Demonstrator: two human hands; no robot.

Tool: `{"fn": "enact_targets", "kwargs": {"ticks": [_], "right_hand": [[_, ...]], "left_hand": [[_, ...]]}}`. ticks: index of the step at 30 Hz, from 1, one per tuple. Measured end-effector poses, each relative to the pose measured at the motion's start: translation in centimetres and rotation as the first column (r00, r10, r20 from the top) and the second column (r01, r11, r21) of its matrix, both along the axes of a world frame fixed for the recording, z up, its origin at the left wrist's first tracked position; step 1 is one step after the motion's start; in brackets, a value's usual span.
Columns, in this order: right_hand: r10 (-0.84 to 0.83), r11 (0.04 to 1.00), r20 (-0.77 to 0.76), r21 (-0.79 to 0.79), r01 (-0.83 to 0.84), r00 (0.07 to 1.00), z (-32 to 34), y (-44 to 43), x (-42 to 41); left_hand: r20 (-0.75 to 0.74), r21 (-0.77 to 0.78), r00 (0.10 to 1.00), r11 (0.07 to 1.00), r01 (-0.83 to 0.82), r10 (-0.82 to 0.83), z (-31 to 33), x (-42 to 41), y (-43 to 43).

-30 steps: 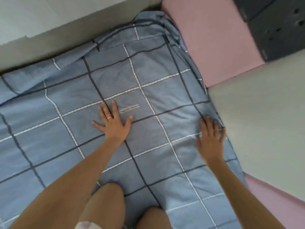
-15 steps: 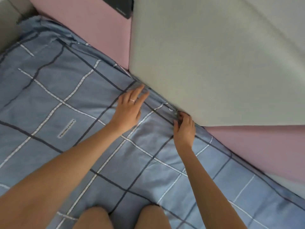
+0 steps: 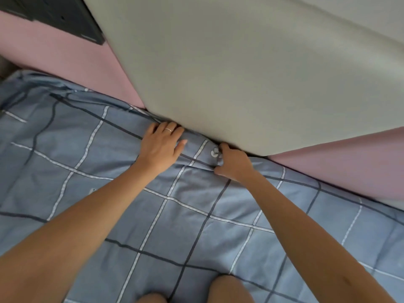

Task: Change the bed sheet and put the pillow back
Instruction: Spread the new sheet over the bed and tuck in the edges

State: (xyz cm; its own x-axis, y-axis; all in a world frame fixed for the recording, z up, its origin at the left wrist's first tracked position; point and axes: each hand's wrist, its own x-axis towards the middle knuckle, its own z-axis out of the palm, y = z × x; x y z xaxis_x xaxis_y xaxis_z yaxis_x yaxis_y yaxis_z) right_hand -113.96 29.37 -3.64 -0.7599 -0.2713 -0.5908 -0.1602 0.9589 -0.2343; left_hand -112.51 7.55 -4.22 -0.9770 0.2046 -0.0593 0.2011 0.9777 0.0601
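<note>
Right hand (image 3: 234,166) now tight on sheet (image 3: 135,206)

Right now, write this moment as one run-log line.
stage: tucking | left hand: flat, pressing blue checked bed sheet edge | right hand: gripping sheet fold beside grey padded panel

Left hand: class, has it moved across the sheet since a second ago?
Yes. The left hand has gone from beside the small label to the edge of the sheet, against the grey panel.
</note>
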Motion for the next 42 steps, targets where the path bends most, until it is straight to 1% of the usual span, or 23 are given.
{"fn": "enact_targets", "kwargs": {"ticks": [2, 4, 6, 8, 10, 11, 13, 15, 17, 19, 21, 22, 25, 27, 29, 30, 31, 33, 36, 38, 39, 41, 42], "right_hand": [[-0.05, 0.997, 0.099, -0.046, 0.054, 0.994, 1.1, -0.4, -0.5], [-0.053, 0.995, 0.154, -0.079, 0.065, 0.987, 2.3, -0.1, 0.0], [-0.025, 0.991, 0.191, -0.124, 0.049, 0.981, 3.4, 0.5, 1.1], [-0.016, 0.987, 0.183, -0.154, 0.045, 0.983, 4.6, 0.9, 2.8], [-0.05, 0.984, 0.16, -0.162, 0.077, 0.986, 5.4, 0.7, 4.8], [-0.066, 0.983, 0.148, -0.159, 0.09, 0.987, 5.7, 0.6, 5.8], [-0.064, 0.983, 0.146, -0.162, 0.088, 0.987, 6.4, 0.4, 7.4], [-0.015, 0.987, 0.168, -0.153, 0.041, 0.986, 7.2, 0.4, 8.5], [0.065, 0.989, 0.189, -0.141, -0.038, 0.98, 8.1, 0.7, 9.1], [0.14, 0.978, 0.235, -0.184, -0.097, 0.962, 8.6, 1.1, 9.5], [0.16, 0.963, 0.328, -0.26, -0.074, 0.931, 8.7, 1.3, 9.5], [0.168, 0.958, 0.37, -0.282, -0.062, 0.914, 8.6, 1.2, 9.4], [0.238, 0.957, 0.391, -0.249, -0.147, 0.889, 8.4, 0.7, 8.6], [0.232, 0.942, 0.29, -0.305, -0.14, 0.928, 8.5, 0.8, 8.0], [0.213, 0.901, 0.12, -0.409, -0.147, 0.97, 9.0, 1.0, 7.3], [0.218, 0.878, 0.072, -0.451, -0.163, 0.973, 9.2, 1.1, 7.0], [0.208, 0.866, 0.083, -0.478, -0.144, 0.974, 9.6, 1.2, 6.6], [0.186, 0.883, 0.192, -0.463, -0.078, 0.964, 10.4, 1.1, 6.1], [0.165, 0.918, 0.332, -0.397, -0.022, 0.929, 11.2, 1.0, 5.0], [0.13, 0.935, 0.477, -0.35, 0.052, 0.869, 11.7, 0.5, 3.9], [0.09, 0.962, 0.569, -0.264, 0.077, 0.818, 11.9, 0.0, 3.4], [0.047, 0.995, 0.695, -0.095, 0.027, 0.718, 11.7, -1.1, 3.0], [0.117, 0.993, 0.711, -0.084, -0.082, 0.693, 11.4, -1.6, 3.2]], "left_hand": [[0.094, -0.033, 0.986, 0.99, -0.138, 0.14, 0.2, -0.4, 0.4], [0.142, 0.006, 0.977, 0.987, -0.163, 0.161, 0.6, -1.0, 0.6], [0.153, 0.074, 0.987, 0.996, -0.054, 0.043, 1.3, -1.4, 0.1], [0.206, 0.165, 0.967, 0.98, 0.114, -0.147, 2.2, -1.4, -1.0], [0.384, 0.262, 0.883, 0.949, 0.175, -0.269, 3.7, -1.3, -1.8], [0.479, 0.271, 0.833, 0.949, 0.162, -0.279, 4.3, -1.4, -1.8], [0.643, 0.222, 0.737, 0.971, 0.085, -0.211, 5.6, -2.1, -1.1], [0.742, 0.152, 0.655, 0.987, 0.046, -0.144, 6.5, -2.5, -0.3], [0.815, 0.086, 0.564, 0.991, 0.106, -0.132, 7.2, -1.6, 0.0], [0.882, 0.091, 0.454, 0.991, 0.102, -0.128, 7.8, 0.4, -0.2], [0.916, 0.131, 0.373, 0.989, 0.066, -0.146, 8.3, 2.3, -0.7], [0.92, 0.154, 0.357, 0.987, 0.055, -0.163, 8.5, 3.1, -1.0], [0.911, 0.18, 0.378, 0.984, -0.001, -0.166, 8.4, 4.2, -1.8], [0.904, 0.186, 0.393, 0.982, -0.014, -0.166, 8.4, 4.3, -2.1], [0.913, 0.168, 0.381, 0.985, -0.031, -0.144, 8.4, 4.2, -2.2], [0.923, 0.151, 0.363, 0.988, -0.044, -0.125, 8.5, 4.0, -2.2], [0.933, 0.135, 0.343, 0.989, -0.058, -0.107, 8.6, 3.8, -2.2], [0.945, 0.139, 0.307, 0.987, -0.078, -0.108, 9.0, 3.5, -2.1], [0.947, 0.154, 0.298, 0.984, -0.09, -0.121, 9.2, 3.6, -2.1], [0.953, 0.142, 0.282, 0.986, -0.089, -0.112, 9.3, 3.8, -2.1], [0.958, 0.135, 0.268, 0.986, -0.093, -0.106, 9.4, 4.0, -2.1], [0.963, 0.126, 0.25, 0.988, -0.094, -0.099, 9.4, 4.5, -2.0], [0.964, 0.125, 0.249, 0.988, -0.096, -0.098, 9.5, 4.8, -1.8]]}}
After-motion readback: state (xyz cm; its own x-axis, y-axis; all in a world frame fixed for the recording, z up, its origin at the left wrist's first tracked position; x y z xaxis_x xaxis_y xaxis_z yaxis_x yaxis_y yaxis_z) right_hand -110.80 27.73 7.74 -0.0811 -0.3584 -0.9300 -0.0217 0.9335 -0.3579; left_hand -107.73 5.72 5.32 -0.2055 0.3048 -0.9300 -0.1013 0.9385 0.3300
